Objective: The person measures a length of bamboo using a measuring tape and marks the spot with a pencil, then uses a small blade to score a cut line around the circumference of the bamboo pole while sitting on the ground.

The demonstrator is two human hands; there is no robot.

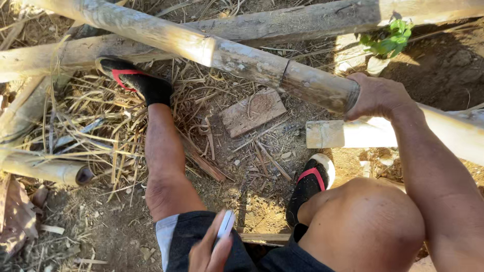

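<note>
A long pale bamboo pole (242, 58) runs on a slant from the upper left down to the right. My right hand (375, 95) is wrapped around it near a joint. My left hand (209, 252) is low at the bottom edge, between my knees, closed on a flat whitish blade-like object (225, 227); most of that object is hidden by the fingers. My left foot (136, 80) in a black sock and red-strapped sandal rests near the pole. My right foot (310, 186) is planted below it.
A flat wooden block (252, 112) lies on the dirt under the pole. A short cut bamboo piece (343, 133) lies to its right. More bamboo poles (302, 22) cross at the top and left (48, 171). Dry husks and shavings cover the ground. A green plant (390, 40) grows at the upper right.
</note>
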